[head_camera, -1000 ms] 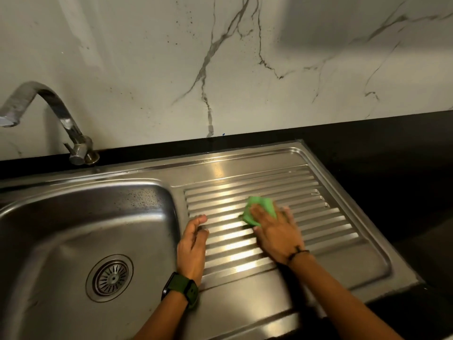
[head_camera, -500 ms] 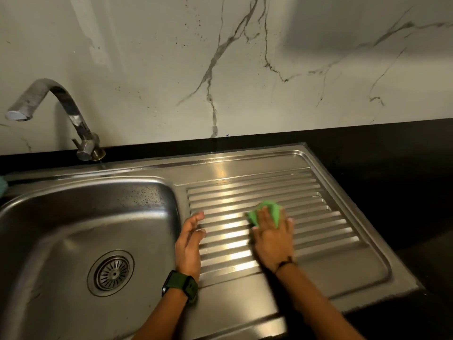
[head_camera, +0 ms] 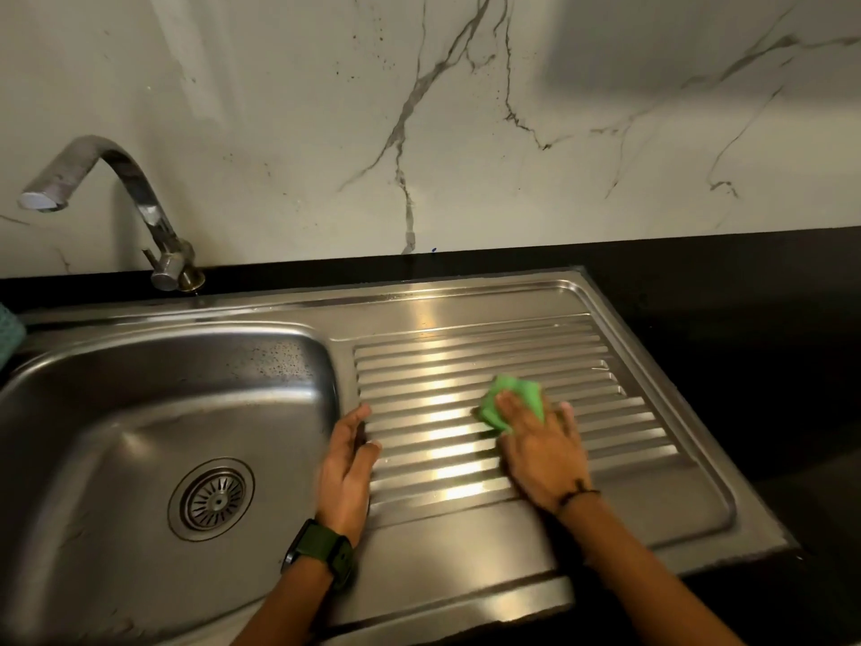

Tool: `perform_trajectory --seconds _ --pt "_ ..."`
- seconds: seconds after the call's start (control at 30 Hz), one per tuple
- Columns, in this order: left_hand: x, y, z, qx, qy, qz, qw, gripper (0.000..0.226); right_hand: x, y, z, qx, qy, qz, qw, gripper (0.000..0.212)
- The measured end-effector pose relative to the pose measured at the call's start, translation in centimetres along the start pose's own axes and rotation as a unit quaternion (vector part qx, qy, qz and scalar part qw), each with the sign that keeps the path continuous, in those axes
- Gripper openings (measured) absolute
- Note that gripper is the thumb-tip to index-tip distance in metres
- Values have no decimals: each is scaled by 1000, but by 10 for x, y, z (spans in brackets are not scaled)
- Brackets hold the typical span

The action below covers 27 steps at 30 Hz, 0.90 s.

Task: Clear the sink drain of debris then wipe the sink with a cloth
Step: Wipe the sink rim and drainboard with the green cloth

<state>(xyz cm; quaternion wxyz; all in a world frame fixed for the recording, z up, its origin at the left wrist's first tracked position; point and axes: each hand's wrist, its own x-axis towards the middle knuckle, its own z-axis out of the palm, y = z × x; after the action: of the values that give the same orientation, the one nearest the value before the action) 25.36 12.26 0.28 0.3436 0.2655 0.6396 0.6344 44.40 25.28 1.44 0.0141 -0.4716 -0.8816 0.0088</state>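
Observation:
A steel sink [head_camera: 140, 412] fills the left of the view, with a round drain strainer [head_camera: 212, 498] in its floor. To its right lies the ribbed draining board [head_camera: 466, 361]. My right hand [head_camera: 543, 452] presses a green cloth [head_camera: 517, 396] flat onto the ribs, fingers spread over it, and most of the cloth is hidden under the fingers. My left hand [head_camera: 347, 468], with a dark green watch on the wrist, rests with straight fingers on the ridge between basin and draining board.
A curved steel tap [head_camera: 116, 179] stands at the back left, spout over the basin. A black counter [head_camera: 745, 319] surrounds the sink, with a marble wall behind. A teal object [head_camera: 7, 328] peeks in at the left edge.
My right hand has slid the green cloth to the right along the ribs. My left hand has stayed on the ridge. The view has shifted slightly to the left.

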Motion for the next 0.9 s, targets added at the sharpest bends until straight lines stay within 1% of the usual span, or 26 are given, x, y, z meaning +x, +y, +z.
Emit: perform_trajectory --seconds 0.03,0.07,0.1,0.17,0.23,0.3,0.4,0.47,0.5,0.57,0.63,0.7,0.73,0.8,0.9 --pt "-1 1 1 11 1 5 1000 41 2 30 1 19 -36 42 998 49" --pt "-2 3 2 18 4 10 1000 40 4 55 2 31 -53 74 995 50" --pt "-3 4 4 19 4 12 1000 38 5 74 3 34 -55 99 993 51" --pt "-6 5 10 5 1 4 1000 36 8 90 4 41 -47 124 990 51" --pt "-12 4 17 -2 -9 6 1000 35 10 89 8 59 -30 153 986 50" --pt "-16 1 19 8 -12 8 1000 40 13 84 13 79 -15 186 979 50" --pt "-19 -1 16 15 -18 8 1000 36 17 76 10 116 -2 244 963 51" --pt "-20 -2 14 6 -15 8 1000 35 17 58 6 143 -2 274 951 51" --pt "-21 -3 14 -4 -8 7 1000 36 15 43 5 152 -4 270 951 51" --pt "-21 -4 15 -18 9 1 1000 39 5 -5 9 149 -10 214 965 51" --pt "-21 -4 15 -31 15 -8 999 39 -8 -66 15 143 -24 99 984 51" --pt "-23 -5 14 -51 14 -10 999 40 -19 -121 20 141 -40 -23 989 53" --pt "-25 -5 13 -58 19 -11 998 40 -23 -138 20 127 -47 -59 989 55" --pt "-27 -7 11 -64 31 -17 997 39 -26 -145 19 90 -45 -93 991 57" --pt "-30 -7 12 -31 9 -5 999 37 -31 -110 20 70 -35 -112 991 54"
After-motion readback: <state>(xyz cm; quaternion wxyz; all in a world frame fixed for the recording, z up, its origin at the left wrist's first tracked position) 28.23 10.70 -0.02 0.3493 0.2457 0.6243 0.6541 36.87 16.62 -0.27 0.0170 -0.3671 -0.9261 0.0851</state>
